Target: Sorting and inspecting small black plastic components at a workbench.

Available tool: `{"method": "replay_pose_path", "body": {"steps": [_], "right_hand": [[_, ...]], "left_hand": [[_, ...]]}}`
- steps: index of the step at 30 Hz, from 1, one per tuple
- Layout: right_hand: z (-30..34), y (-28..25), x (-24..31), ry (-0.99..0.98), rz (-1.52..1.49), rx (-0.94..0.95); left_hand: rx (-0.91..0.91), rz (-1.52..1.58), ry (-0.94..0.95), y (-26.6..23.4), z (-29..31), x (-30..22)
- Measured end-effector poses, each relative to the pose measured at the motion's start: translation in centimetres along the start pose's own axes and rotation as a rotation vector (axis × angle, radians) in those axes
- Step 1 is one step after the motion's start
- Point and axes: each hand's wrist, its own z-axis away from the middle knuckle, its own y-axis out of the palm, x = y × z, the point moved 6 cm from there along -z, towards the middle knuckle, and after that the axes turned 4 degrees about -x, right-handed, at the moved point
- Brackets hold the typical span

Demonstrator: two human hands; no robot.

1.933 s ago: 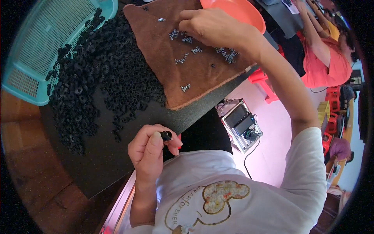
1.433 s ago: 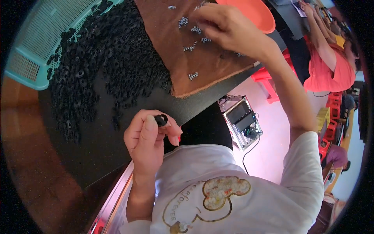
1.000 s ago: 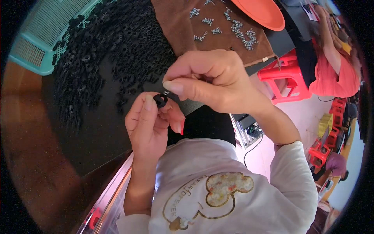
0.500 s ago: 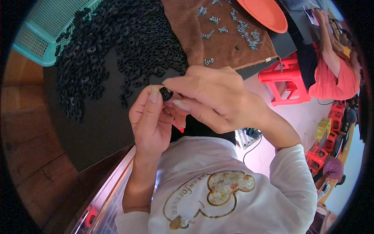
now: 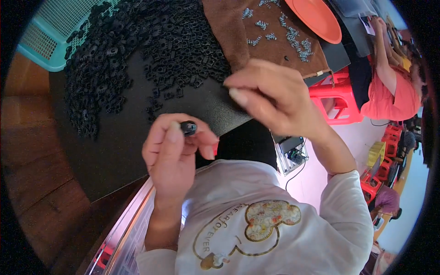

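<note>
While our left hand [image 5: 169, 153] pinches a small black part [image 5: 188, 128] near the dark table's [image 5: 119, 160] edge | our right hand [image 5: 280, 98] hangs apart, fingers narrow, contents unclear | springs [image 5: 247, 13] lie on brown cloth [image 5: 227, 20] | steady, light pressure probably stops twisting.

My white shirt [image 5: 311, 229] bears lettering [image 5: 222, 224] in a curve; it runs left of the gold-edged print [image 5: 272, 221].

A gap separates left fingers [image 5: 173, 137] and right fingers [image 5: 251, 104]; ahead, black parts [image 5: 178, 52] obstruct.
</note>
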Motion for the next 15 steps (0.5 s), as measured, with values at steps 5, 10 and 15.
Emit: {"method": "replay_pose_path", "body": {"steps": [5, 10, 15], "right_hand": [[-0.8, 1.7, -1.4, 0.028, 0.188, 0.224], [-2.1, 4.4, -1.2, -0.112, 0.463, 0.377], [-3.0, 5.3, -0.5, -0.206, 0.558, 0.369]], "left_hand": [[-0.060, -0.020, 0.056, -2.2, -0.1, -1.0], [-0.056, 0.032, 0.062, -2.4, -0.2, -0.9], [-0.058, 0.039, 0.042, -2.7, -0.4, -0.9]]}}
